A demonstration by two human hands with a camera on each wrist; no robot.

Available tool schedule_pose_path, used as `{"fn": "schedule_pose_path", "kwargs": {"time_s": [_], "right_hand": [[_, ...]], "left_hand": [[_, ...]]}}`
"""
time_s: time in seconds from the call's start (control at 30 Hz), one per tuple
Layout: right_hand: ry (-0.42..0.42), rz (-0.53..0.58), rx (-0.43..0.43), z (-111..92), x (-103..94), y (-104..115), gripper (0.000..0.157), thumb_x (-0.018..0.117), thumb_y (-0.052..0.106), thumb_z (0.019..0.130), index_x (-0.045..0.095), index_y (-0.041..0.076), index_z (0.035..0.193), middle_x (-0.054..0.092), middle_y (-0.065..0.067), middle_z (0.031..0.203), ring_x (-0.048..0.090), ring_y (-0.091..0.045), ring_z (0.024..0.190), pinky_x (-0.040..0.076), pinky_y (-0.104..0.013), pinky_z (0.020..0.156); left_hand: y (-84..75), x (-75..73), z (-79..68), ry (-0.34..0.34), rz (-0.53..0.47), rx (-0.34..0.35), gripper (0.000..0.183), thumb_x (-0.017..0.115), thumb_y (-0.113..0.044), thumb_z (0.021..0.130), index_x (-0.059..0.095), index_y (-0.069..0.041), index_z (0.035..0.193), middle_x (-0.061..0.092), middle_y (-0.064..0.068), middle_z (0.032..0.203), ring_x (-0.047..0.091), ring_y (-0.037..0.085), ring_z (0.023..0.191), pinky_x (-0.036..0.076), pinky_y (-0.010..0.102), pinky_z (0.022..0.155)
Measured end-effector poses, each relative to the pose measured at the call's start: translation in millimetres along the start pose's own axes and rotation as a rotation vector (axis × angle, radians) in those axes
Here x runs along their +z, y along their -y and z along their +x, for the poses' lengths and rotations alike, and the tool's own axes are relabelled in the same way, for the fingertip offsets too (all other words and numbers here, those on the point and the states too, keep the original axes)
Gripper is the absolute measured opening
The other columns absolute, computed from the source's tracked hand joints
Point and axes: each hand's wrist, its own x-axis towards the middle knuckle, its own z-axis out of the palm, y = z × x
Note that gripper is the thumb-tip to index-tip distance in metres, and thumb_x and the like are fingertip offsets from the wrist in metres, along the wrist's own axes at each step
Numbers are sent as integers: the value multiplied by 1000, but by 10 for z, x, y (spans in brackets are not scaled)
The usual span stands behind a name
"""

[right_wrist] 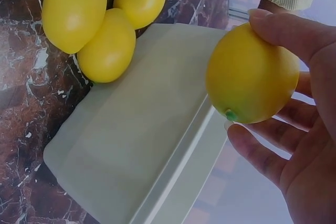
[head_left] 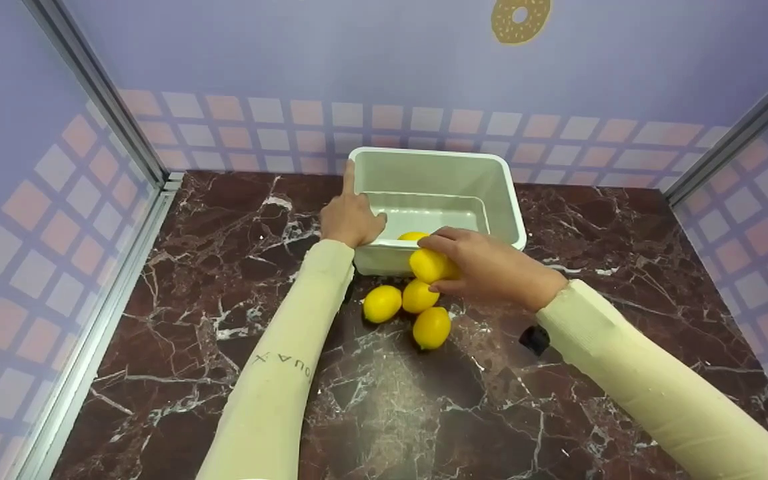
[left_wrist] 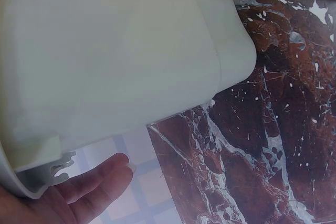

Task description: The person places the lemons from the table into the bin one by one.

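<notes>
My right hand [head_left: 481,263] holds a yellow lemon [head_left: 432,266] between thumb and fingers at the front rim of a white plastic bin [head_left: 517,213]. In the right wrist view the held lemon [right_wrist: 252,74] shows a small green tip. Behind the front rim, part of another lemon [head_left: 413,236] shows inside the bin. Three more lemons [head_left: 382,304] lie close together on the tabletop before it. My left hand [head_left: 351,219] rests on the bin's left rim, index finger stretched along it and thumb towards the inside. Two fingers [left_wrist: 102,187] reach out below the rim in the left wrist view.
The dark red marbled tabletop [head_left: 237,333] runs back to a lilac wall [head_left: 277,60] with a printed tile pattern. Side panels with metal framing [head_left: 111,100] stand left and right. A small black object [head_left: 535,339] shows by the right sleeve.
</notes>
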Motion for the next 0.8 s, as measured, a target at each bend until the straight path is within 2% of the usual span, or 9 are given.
{"fn": "schedule_pose_path", "kwargs": {"time_s": [0.3,0.63,0.8], "right_hand": [[-21,-7,-11,29,-31,-13,63,73,35,84,52,10,138,58,-9,130,59,-26,111,51,-39,96],[-57,-21,-55,72,-40,-66,60,75,33,84,54,9,135,59,-11,126,61,-25,104,53,-38,91],[-63,-32,-50,86,-44,-84,60,74,33,84,54,9,135,58,-12,129,61,-28,108,52,-41,94]], "left_hand": [[-8,-3,5,1,-4,-8,55,55,-45,86,65,-6,124,-6,-1,165,64,31,84,54,47,72],[-6,-2,6,-6,-3,-7,54,55,-46,87,67,-6,120,-6,0,165,64,31,83,54,48,71],[-6,-7,0,-6,-1,-5,55,55,-46,87,67,-6,122,-6,0,165,65,32,84,54,48,72]]}}
